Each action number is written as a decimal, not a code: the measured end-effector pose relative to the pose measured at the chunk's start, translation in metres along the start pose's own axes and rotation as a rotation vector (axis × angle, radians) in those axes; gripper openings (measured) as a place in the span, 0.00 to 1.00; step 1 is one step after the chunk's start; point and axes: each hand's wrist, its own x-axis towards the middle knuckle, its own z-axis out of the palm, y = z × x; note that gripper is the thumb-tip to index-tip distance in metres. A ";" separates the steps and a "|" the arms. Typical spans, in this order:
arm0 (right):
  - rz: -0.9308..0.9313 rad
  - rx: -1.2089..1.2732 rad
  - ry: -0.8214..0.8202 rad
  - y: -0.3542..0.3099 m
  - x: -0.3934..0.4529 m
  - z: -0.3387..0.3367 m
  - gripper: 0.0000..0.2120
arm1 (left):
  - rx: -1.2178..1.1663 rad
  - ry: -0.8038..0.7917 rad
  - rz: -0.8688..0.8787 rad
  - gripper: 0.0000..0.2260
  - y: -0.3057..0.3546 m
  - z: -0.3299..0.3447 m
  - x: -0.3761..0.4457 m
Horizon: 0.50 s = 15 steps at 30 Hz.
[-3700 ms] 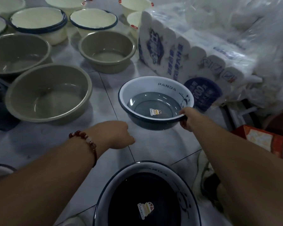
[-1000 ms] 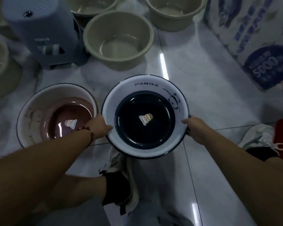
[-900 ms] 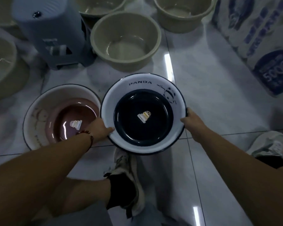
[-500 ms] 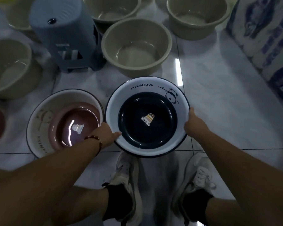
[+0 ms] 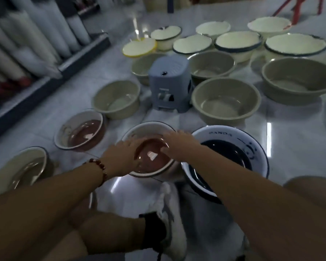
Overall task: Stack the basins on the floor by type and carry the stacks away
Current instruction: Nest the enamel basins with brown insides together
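Pink-bottomed basin (image 5: 151, 157) on the tiled floor (image 5: 294, 147), both hands on its rim.
The left hand (image 5: 122, 157) grasps the near-left rim, fingers curled over it; the right hand (image 5: 179, 146) grips the right rim. The navy PANDA basin (image 5: 231, 146) sits just right, a second pink basin (image 5: 81, 132) left, a grey stool (image 5: 169, 85) behind.

I see both my forearms reaching forward and down. My left hand (image 5: 123, 157), a red bead bracelet (image 5: 100, 170) at its wrist, and my right hand (image 5: 179, 146) lie close together, fingers spread.
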 end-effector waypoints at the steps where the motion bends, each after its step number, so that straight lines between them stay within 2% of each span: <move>1: -0.010 -0.001 -0.020 -0.013 -0.003 -0.002 0.29 | 0.023 -0.011 -0.013 0.36 -0.016 -0.001 -0.014; 4: -0.004 -0.036 -0.067 -0.028 -0.007 0.010 0.32 | 0.020 -0.018 -0.067 0.38 -0.053 0.002 -0.043; 8: 0.111 -0.011 -0.149 -0.035 0.007 0.037 0.32 | -0.123 -0.038 -0.145 0.37 -0.072 0.028 -0.046; 12: 0.233 0.000 -0.242 -0.042 0.032 0.071 0.33 | -0.129 -0.021 -0.085 0.33 -0.073 0.051 -0.032; 15: 0.327 0.145 -0.296 -0.044 0.055 0.104 0.33 | -0.100 -0.045 -0.039 0.30 -0.087 0.056 -0.026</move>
